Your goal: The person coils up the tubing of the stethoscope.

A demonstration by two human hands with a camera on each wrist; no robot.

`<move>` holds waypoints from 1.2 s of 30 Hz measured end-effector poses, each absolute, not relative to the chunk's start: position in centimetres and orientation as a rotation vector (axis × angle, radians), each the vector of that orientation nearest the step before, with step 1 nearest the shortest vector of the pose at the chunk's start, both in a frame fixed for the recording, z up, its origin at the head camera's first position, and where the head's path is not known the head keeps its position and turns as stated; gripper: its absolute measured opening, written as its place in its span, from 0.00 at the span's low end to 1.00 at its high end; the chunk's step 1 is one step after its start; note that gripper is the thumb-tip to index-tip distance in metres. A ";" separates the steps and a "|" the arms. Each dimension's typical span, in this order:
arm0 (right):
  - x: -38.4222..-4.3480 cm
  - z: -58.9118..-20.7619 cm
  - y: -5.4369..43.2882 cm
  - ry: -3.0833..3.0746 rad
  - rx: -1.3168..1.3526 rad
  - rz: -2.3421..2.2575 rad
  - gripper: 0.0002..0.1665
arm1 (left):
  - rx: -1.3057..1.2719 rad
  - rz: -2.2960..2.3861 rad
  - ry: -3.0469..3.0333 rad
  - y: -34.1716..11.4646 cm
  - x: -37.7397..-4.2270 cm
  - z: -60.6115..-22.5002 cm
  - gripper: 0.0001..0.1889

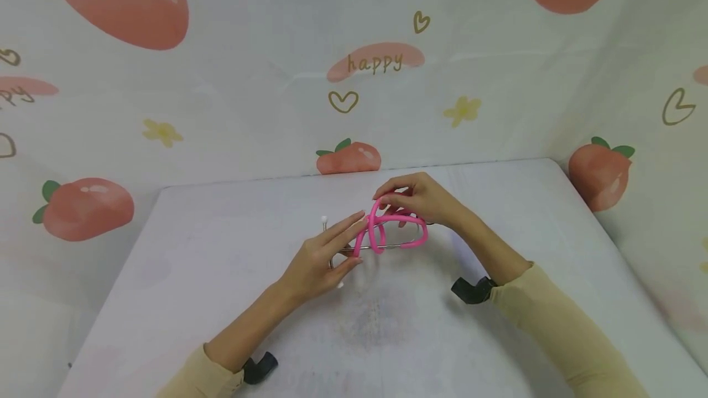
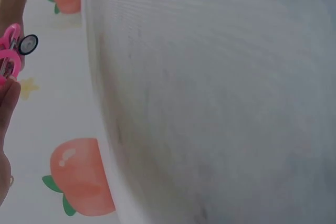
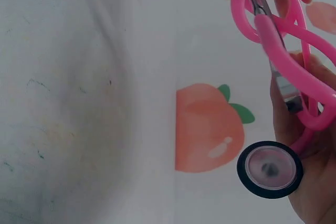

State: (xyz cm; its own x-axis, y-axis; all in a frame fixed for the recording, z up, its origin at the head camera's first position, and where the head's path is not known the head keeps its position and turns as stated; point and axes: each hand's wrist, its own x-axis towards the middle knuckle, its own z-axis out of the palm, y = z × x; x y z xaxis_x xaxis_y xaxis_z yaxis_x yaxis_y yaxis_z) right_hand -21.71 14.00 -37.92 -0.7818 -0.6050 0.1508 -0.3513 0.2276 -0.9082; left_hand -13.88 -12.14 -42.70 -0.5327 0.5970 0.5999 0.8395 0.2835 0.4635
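A stethoscope with pink tubing, coiled in loops around its metal ear tubes, is held above the table between both hands. My left hand pinches the left end of the bundle, where the thin metal ear tubes with white ear tips stick out. Higher on the right, my right hand grips the pink loops from above. In the right wrist view the round chest piece with a dark rim hangs by the palm. The left wrist view shows the chest piece small, at the left edge.
A white-covered table lies beneath the hands, backed by a white cloth printed with peaches, flowers and hearts. A black strap-like piece projects from the right sleeve, and another from the left.
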 end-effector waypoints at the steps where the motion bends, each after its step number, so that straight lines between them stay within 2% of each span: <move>1: -21.7 -38.0 14.0 2.275 -0.894 -1.584 0.10 | -1.291 -1.091 -2.262 -12.2 -13.9 -42.7 0.33; 11: -21.5 -38.2 13.9 2.270 -0.880 -1.683 0.09 | -1.166 -1.006 -2.275 -12.6 -14.1 -42.7 0.32; 18: -21.9 -38.6 14.5 2.428 -0.833 -1.582 0.10 | -1.150 -0.983 -2.205 -12.8 -14.0 -42.6 0.26; 28: -22.4 -40.8 15.3 2.280 -0.747 -1.675 0.13 | -1.122 -0.975 -2.132 -12.7 -14.1 -42.8 0.20; 36: -22.1 -42.3 15.0 2.301 -0.710 -1.693 0.16 | -1.051 -0.949 -2.185 -12.7 -13.8 -42.9 0.27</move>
State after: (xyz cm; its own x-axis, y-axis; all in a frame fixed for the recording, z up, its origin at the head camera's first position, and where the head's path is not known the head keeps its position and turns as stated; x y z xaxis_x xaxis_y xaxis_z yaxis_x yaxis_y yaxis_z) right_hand -22.07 15.01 -42.31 -0.8655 -0.4861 0.1211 -0.2603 0.2298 -0.9378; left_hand -13.84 -12.73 -42.86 -0.5561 0.4432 0.7031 0.8164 0.4499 0.3620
